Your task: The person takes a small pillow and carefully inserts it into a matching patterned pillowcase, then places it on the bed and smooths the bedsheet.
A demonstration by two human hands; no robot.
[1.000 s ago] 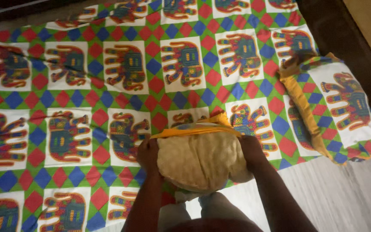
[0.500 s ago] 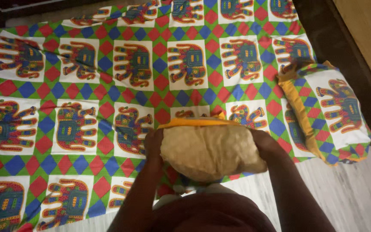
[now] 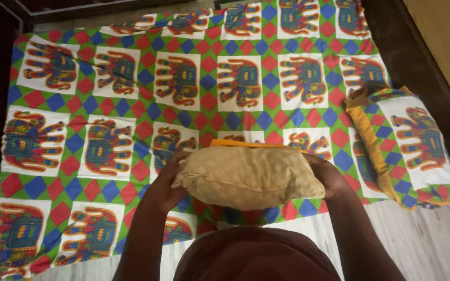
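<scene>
- On the bed (image 3: 131, 78), a bright sheet of red, blue and green diamonds with elephant panels covers the whole top; a second pillow (image 3: 410, 143), already in a matching elephant case with a yellow edge, lies at the right end, well apart from the hands
- Nothing lies between the hands and the sheet; pale floor (image 3: 433, 244) shows at the lower right
- The yellow-edged pillowcase (image 3: 246, 143) peeks out just behind the tan pillow (image 3: 248, 177); how far the pillow sits inside it cannot be told
- The left hand (image 3: 167, 182) grips the pillow's left end, the right hand (image 3: 329, 174) its right end, both closed on it above the bed's near edge
- Compared with a second ago, the pillow lies longer and flatter, and less yellow cloth shows
</scene>
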